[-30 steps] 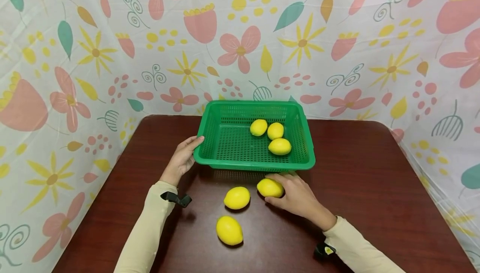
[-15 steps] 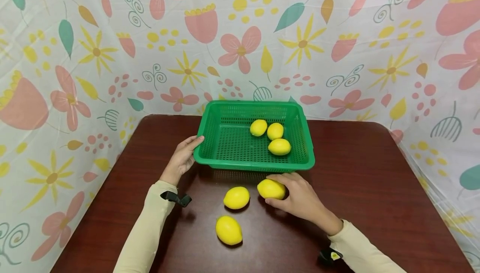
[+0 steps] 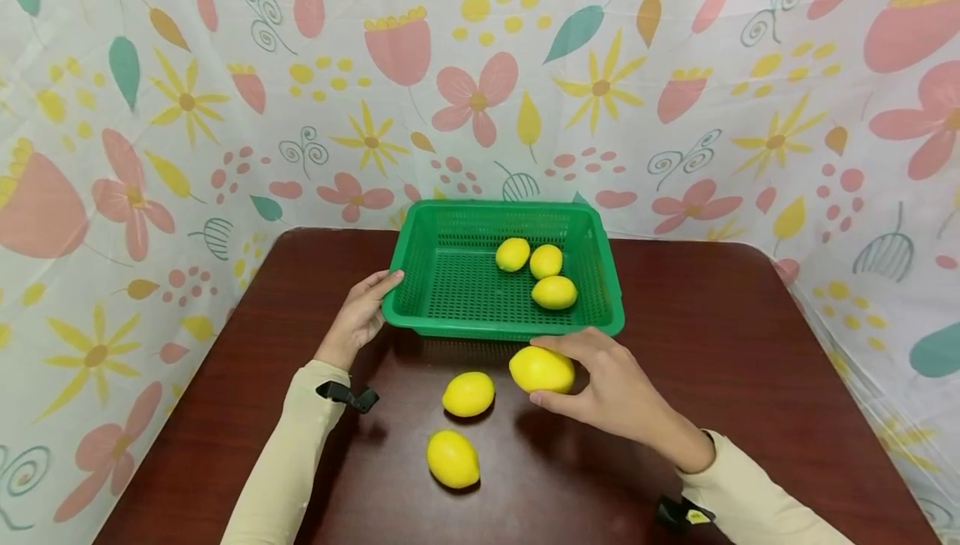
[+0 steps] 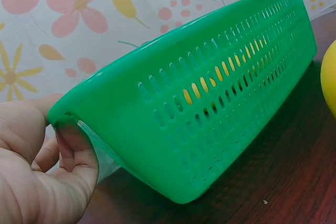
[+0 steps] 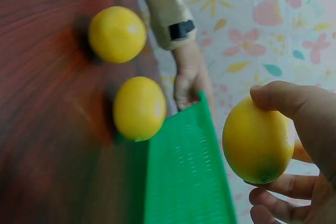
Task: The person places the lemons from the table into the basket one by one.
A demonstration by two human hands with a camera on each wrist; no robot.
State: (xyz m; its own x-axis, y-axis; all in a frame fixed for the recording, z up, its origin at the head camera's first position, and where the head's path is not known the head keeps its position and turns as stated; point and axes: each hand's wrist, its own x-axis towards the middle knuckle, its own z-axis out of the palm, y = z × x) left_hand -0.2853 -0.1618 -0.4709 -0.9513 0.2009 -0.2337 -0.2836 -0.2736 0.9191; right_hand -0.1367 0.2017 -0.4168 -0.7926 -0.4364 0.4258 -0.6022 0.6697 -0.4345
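A green perforated plastic basket point(image 3: 480, 330) stands at the back of the table with three yellow lemons inside, one of them the front lemon point(image 3: 554, 292). My left hand point(image 3: 358, 317) grips the basket's left rim; in the left wrist view the thumb is above the rim and the fingers curl beneath it. My right hand point(image 3: 618, 387) holds a lemon point(image 3: 541, 370) between thumb and fingers, lifted off the table just in front of the basket. The right wrist view shows this held lemon point(image 5: 257, 140) apart from the basket.
Two more lemons lie on the dark red-brown table point(image 3: 712, 345): one lemon point(image 3: 468, 394) nearer the basket, the other lemon point(image 3: 453, 459) closer to me. A floral cloth point(image 3: 480, 70) hangs behind the table and along its sides.
The right hand has raised its lemon off the tabletop, and a shadow now shows beneath. The left hand keeps its grip on the basket rim.
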